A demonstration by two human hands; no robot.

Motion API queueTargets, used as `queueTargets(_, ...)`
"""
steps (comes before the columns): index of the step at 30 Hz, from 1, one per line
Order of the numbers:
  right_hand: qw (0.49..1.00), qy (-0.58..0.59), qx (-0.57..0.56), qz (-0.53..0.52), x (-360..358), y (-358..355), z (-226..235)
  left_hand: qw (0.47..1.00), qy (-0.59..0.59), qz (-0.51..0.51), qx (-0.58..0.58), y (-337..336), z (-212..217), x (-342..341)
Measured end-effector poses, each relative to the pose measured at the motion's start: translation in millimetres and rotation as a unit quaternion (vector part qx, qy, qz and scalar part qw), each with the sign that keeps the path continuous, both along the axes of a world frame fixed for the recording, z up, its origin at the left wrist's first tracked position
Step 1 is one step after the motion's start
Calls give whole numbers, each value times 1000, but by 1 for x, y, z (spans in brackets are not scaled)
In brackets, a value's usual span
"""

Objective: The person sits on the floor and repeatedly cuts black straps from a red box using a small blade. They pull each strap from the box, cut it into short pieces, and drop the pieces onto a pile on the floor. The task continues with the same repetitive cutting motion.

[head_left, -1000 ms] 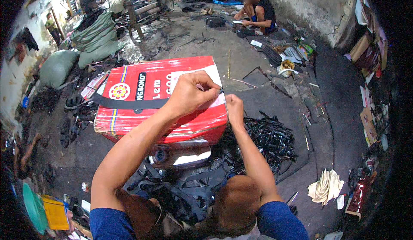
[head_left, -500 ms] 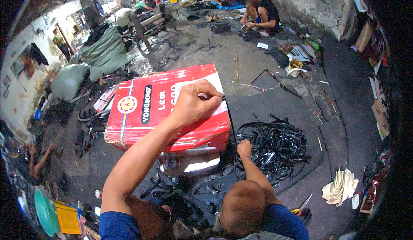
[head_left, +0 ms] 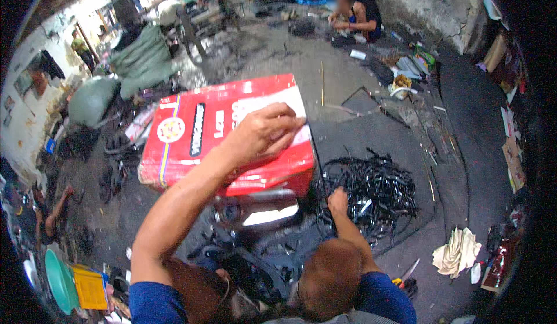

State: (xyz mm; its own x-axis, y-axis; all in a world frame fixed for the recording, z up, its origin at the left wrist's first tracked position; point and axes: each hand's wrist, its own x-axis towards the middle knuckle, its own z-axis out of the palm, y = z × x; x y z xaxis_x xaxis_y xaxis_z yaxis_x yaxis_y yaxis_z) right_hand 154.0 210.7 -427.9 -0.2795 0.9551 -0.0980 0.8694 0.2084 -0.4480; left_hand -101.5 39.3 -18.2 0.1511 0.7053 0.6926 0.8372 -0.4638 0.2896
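Note:
A red cardboard box [head_left: 217,106] with a white patch stands in front of me. My left hand [head_left: 264,131] is over its top, thumb and fingers pinched at the right edge on the end of a thin black strip [head_left: 317,164]. That strip runs down the box's right side towards my right hand [head_left: 337,201]. The right hand is closed round the strip, as far as the blur shows, at the near left edge of a tangled pile of shiny black strips [head_left: 383,190]. Under the box's near side lies a silvery, shiny roll-like object [head_left: 264,211].
Scissors with orange-yellow handles [head_left: 406,274] and a crumpled cream cloth [head_left: 457,251] lie on the floor at right. A green basin [head_left: 60,280] and yellow crate [head_left: 90,289] are at lower left. A co-worker [head_left: 362,13] squats at the far right; large green sacks [head_left: 93,106] stand left.
The view has shifted slightly and blurred. My right hand has moved a little right and down against the pile. My left hand stays pinched at the box's right edge.

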Motion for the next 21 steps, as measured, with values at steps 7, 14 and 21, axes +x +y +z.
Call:
queueTargets(7, 991, -125, 9, 47, 53, -5, 21, 972, 195, 116, 58, -21, -1, 4)
queueTargets(14, 976, 209, 61, -14, 117, 64, 43, 959, 266, -94, -9, -87, -32, 99)
queueTargets(21, 754, 458, 372, -289, 130, 63, 220, 795, 140, 159, -569, -132, -252, 110)
